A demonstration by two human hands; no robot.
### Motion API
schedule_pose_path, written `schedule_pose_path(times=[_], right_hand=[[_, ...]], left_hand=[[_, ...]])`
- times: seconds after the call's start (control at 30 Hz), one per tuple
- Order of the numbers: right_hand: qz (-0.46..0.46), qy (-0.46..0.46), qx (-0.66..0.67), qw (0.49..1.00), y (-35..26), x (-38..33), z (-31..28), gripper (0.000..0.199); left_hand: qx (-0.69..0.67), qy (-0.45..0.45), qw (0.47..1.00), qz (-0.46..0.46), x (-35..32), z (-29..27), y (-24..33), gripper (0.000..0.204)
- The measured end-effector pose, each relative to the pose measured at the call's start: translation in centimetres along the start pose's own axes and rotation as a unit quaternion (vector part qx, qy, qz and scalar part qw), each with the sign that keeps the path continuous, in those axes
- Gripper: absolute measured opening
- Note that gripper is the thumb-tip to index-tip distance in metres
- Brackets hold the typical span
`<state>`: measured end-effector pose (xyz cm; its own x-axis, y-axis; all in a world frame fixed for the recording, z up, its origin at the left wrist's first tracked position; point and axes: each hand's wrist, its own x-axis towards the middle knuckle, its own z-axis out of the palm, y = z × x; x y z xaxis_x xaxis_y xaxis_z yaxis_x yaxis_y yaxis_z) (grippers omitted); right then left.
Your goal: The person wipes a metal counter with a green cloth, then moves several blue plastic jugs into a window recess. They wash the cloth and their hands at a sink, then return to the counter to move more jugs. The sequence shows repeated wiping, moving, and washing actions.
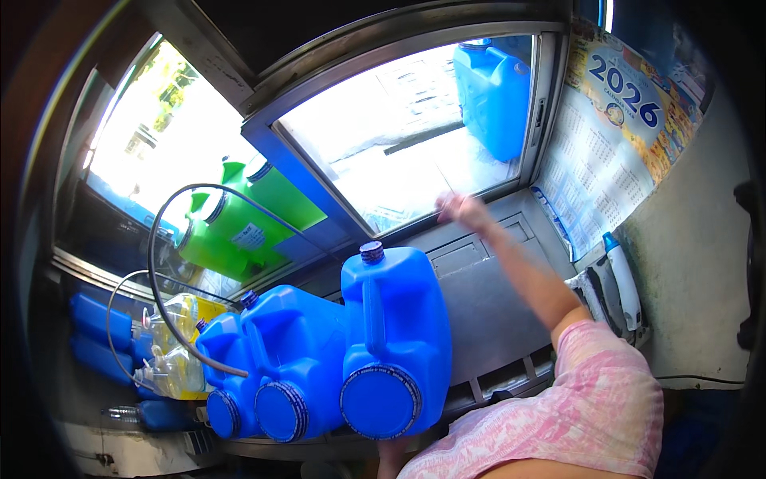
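My right arm, in a pink-and-white sleeve, stretches forward, and my right hand (464, 211) is by the lower frame of the window (383, 227). That hand is small and blurred, so I cannot make out its fingers or whether it touches the frame. At the lower edge, part of my left hand or wrist (391, 455) shows under the largest blue water jug (403, 319); its fingers are hidden. This jug stands upright with a dark cap on top and a wide round lid low on its front. Left of it stand two more blue jugs (299, 335) (227, 359).
Green jugs (247, 231) and another blue jug (495, 100) stand beyond the glass. A dark hose (155, 263) arches over clear bottles (171, 367). Beneath the window is a metal counter (495, 311). A calendar (614, 144) and a white-and-blue bottle (624, 283) are at right.
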<state>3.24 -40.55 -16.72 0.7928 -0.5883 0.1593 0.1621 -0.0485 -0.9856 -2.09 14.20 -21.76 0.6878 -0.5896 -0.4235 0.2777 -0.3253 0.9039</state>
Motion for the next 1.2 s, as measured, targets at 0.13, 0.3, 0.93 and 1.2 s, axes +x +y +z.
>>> schedule_pose_path(times=[0.13, 0.3, 0.93, 1.2], right_hand=[[-0.018, 0.436, -0.177, 0.882, -3.8, 9.6, -15.1, 0.061], [0.151, 0.485, -0.332, 0.795, -5.3, 13.3, -24.5, 0.061], [0.094, 0.312, -0.488, 0.809, -6.2, 12.9, -8.8, 0.064], [-0.029, 0.253, -0.474, 0.843, -9.0, 13.6, 7.1, 0.069]], left_hand=[[-0.01, 0.03, 0.999, -0.038, 0.5, -0.2, -0.4, 0.114], [-0.013, 0.051, 0.997, -0.063, 1.6, 0.9, 0.1, 0.115], [-0.022, 0.056, 0.998, -0.024, -0.2, 1.9, 1.2, 0.12], [-0.014, 0.044, 0.999, 0.026, -0.6, 1.5, 2.3, 0.122]])
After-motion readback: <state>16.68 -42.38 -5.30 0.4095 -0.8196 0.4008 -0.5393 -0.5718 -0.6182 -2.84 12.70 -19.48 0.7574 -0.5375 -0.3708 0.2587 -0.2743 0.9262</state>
